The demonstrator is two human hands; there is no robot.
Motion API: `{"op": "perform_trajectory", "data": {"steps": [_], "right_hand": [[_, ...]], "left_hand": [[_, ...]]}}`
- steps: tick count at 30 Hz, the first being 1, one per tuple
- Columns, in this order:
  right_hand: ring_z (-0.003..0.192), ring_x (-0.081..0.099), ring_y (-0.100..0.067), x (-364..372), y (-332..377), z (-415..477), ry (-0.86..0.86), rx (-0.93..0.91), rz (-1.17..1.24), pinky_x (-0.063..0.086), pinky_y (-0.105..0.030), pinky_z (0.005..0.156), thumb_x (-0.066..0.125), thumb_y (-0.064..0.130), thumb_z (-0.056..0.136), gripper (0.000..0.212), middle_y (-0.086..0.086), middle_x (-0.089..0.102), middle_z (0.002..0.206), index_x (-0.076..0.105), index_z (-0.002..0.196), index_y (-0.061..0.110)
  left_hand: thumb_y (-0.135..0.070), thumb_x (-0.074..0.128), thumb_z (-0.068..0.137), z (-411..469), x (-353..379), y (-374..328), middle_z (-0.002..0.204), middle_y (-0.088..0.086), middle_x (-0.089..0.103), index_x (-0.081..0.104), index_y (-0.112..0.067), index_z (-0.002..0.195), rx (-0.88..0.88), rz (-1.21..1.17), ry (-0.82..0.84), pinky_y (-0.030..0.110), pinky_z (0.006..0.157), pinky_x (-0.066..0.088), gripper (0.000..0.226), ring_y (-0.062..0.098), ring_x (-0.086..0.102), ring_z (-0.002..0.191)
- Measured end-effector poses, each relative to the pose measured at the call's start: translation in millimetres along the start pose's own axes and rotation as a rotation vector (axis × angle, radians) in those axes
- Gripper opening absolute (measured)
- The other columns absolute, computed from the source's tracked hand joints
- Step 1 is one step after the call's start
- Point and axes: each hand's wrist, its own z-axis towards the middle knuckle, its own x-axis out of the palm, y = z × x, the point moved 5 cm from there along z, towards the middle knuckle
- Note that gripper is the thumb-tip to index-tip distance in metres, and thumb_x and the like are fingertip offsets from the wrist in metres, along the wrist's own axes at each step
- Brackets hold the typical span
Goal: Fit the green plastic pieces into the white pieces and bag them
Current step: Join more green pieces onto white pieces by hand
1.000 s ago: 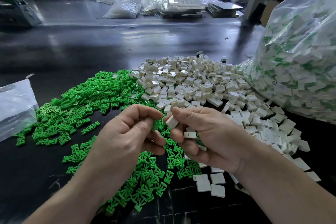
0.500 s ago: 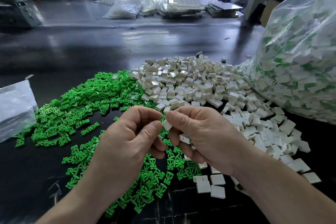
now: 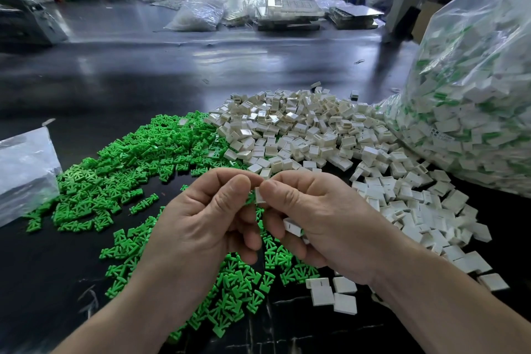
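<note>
Grip, left hand [image 3: 201,224]: thumb and forefinger closed on the left edge of one white piece [image 3: 260,196], held above the tabletop [image 3: 143,80]. Grip, right hand [image 3: 321,227]: thumb and forefinger pinch the same piece from the right; lower fingers curl round a second white piece [image 3: 293,227]. Below: loose green pieces [image 3: 129,181] at left, heap of white pieces [image 3: 301,135] centre, filled clear bag [image 3: 474,95] far right, touching the heap.
</note>
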Motion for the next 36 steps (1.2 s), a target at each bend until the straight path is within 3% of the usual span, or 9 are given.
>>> {"op": "perform_trajectory", "data": {"steps": [7,11,16,21,27,32,36], "right_hand": [[0.039,0.042,-0.008,5.0,-1.2,-0.9,0.064,0.019,0.104,0.03,-0.015,0.035,0.055,0.031,0.103,0.026,0.002,0.057,0.063,0.064,0.092,0.009],[0.039,0.043,-0.008,9.3,0.2,-2.3,0.065,0.014,0.085,0.03,-0.015,0.036,0.056,0.031,0.103,0.029,0.001,0.057,0.064,0.063,0.076,0.024],[0.04,0.042,-0.007,6.9,5.8,-4.3,0.077,-0.021,0.152,0.03,-0.014,0.036,0.056,0.034,0.102,0.031,0.003,0.055,0.062,0.06,0.089,0.006],[0.041,0.042,-0.008,8.0,4.0,-4.2,0.076,0.013,0.186,0.029,-0.014,0.037,0.058,0.036,0.101,0.035,0.001,0.054,0.064,0.058,0.098,0.001],[0.039,0.042,-0.007,9.6,7.0,-6.3,0.064,0.025,0.191,0.028,-0.013,0.036,0.058,0.035,0.1,0.023,0.002,0.054,0.063,0.064,0.088,0.017],[0.04,0.042,-0.008,9.0,6.0,-6.2,0.065,0.026,0.189,0.028,-0.013,0.037,0.058,0.035,0.101,0.037,0.0,0.054,0.065,0.056,0.098,-0.001],[0.041,0.041,-0.008,10.6,6.7,-7.3,0.061,0.03,0.201,0.027,-0.014,0.036,0.06,0.038,0.099,0.036,0.001,0.054,0.064,0.059,0.096,0.002]], "left_hand": [[-0.033,0.065,0.079,-3.2,11.5,8.6,0.053,0.005,0.043,0.066,-0.009,0.097,-0.219,-0.362,0.033,0.018,0.032,0.036,0.03,0.011,0.043,0.032],[-0.03,0.069,0.084,-3.7,13.2,12.6,0.051,0.006,0.041,0.059,-0.007,0.094,-0.215,-0.4,0.04,0.016,0.032,0.035,0.027,0.01,0.041,0.03],[-0.039,0.08,0.078,-3.4,20.1,11.2,0.056,0.003,0.047,0.064,-0.009,0.104,-0.123,-0.489,0.153,0.02,0.036,0.042,0.043,0.01,0.05,0.037],[-0.025,0.089,0.067,-2.4,18.2,9.4,0.057,0.009,0.045,0.06,-0.008,0.095,-0.134,-0.491,0.166,0.019,0.034,0.041,0.044,0.011,0.049,0.033],[-0.025,0.09,0.066,-3.2,18.0,6.1,0.054,0.008,0.047,0.059,-0.01,0.086,-0.142,-0.452,0.16,0.019,0.035,0.041,0.039,0.012,0.049,0.031],[-0.022,0.084,0.073,-3.1,17.1,5.1,0.054,0.01,0.046,0.057,-0.01,0.085,-0.129,-0.447,0.146,0.019,0.035,0.042,0.032,0.014,0.049,0.032],[-0.022,0.079,0.076,-3.6,17.4,3.9,0.053,0.01,0.046,0.057,-0.01,0.084,-0.118,-0.446,0.133,0.019,0.034,0.041,0.026,0.013,0.049,0.031]]}}
